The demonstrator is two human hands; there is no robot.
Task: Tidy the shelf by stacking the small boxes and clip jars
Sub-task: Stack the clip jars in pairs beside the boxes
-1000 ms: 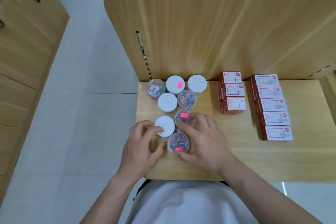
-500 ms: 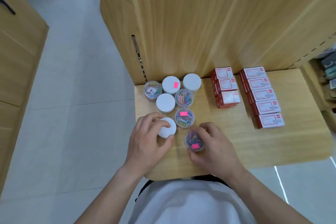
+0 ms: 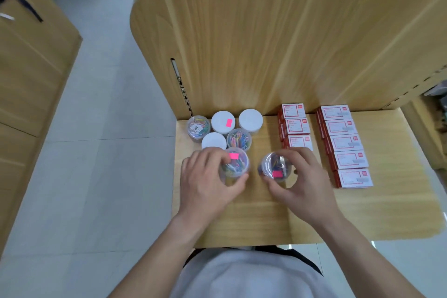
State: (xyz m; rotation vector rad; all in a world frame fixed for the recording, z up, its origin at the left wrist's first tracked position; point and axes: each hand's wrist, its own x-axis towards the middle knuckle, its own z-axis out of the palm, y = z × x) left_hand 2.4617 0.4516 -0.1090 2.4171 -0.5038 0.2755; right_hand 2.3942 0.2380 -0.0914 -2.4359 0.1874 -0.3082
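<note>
The tall wooden back panel closes the far side, so nothing can slide off behind. The shelf ends openly at its left and near edges, both over tiled floor.

On the right of the shelf, a row of five red-and-white boxes lies flat, edge to edge. Just left of it is a shorter row of three boxes, with a narrow bare strip between the rows. How many layers either row has I cannot tell.

In the back-left corner a cluster of five clip jars stands tight against the panel and close to the open left edge.

Nearer the person, the left hand curls round a jar of coloured paper clips, probably to seat it on something below, though what lies under it is hidden. The right hand grips a jar of darker clips, which is tilted and seemingly raised off the wood, likely ready for stacking. The two held jars are near each other but apart.

The widest free room is the bare front strip of shelf beneath the wrists.
</note>
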